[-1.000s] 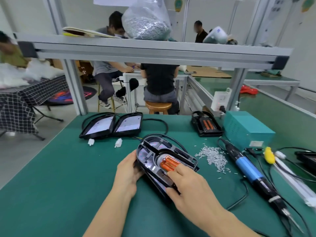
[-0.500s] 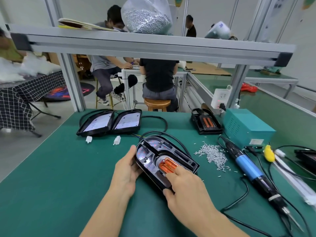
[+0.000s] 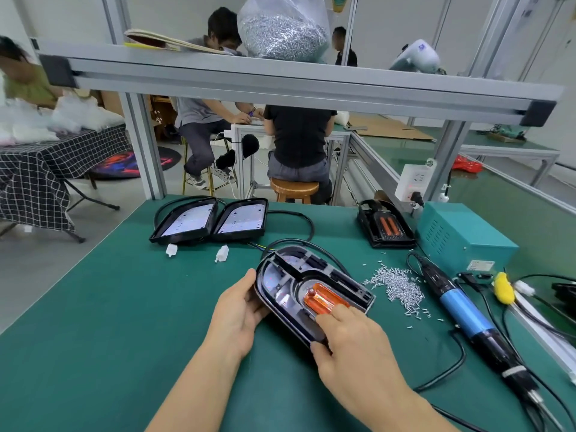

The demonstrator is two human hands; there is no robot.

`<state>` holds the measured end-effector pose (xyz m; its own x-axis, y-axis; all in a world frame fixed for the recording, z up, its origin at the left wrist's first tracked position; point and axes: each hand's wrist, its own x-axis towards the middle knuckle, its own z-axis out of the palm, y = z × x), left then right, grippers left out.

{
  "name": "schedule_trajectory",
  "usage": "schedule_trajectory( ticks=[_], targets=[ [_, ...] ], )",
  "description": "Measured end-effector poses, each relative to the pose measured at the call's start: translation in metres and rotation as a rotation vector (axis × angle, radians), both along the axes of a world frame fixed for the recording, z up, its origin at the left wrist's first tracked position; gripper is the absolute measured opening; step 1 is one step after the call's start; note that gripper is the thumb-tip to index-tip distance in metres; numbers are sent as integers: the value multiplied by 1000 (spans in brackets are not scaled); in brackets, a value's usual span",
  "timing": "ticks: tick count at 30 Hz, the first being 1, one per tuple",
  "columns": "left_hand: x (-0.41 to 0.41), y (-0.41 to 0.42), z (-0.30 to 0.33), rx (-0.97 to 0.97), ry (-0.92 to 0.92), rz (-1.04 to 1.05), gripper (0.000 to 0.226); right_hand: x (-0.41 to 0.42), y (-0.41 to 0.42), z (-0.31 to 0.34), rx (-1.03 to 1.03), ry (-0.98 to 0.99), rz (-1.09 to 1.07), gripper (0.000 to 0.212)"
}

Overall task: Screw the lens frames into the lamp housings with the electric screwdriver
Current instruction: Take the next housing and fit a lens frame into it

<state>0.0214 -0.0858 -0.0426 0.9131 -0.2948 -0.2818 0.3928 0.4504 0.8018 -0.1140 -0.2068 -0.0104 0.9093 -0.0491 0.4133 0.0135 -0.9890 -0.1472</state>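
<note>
A black lamp housing with an orange lens in its frame lies on the green table in front of me. My left hand holds its left edge, thumb on the rim. My right hand grips its near right end, fingers lying over the orange lens and thumb under the edge. The blue and black electric screwdriver lies on the table to the right, untouched. A pile of small silver screws sits between housing and screwdriver.
Two black housings with white plates lie at the back, two white connectors in front of them. Another lamp with orange lens and a teal power box stand at the back right. Cables and a yellow part lie far right.
The housing has been lowered and turned a little flatter on the table. Both hands have kept their hold on it; my right hand slid slightly along its near end.
</note>
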Motion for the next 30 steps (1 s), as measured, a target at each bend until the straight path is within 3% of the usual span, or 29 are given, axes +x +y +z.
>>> schedule_trajectory(
  ticks=[8,12,19,24,30],
  targets=[
    [0,-1,0,-46,40,2,26,5,5,5,-91,39,19,44],
    [-1,-1,-1,-116,78,-31,32,6,7,7,-44,86,55,41],
    [-4,-5,-5,-262,136,-53,40,14,14,12,72,187,104,18],
    [-5,-7,-5,-260,71,-99,41,17,9,17,17,265,17,31],
    [-4,-8,1,-207,82,-60,42,16,8,16,66,113,21,18]
  ],
)
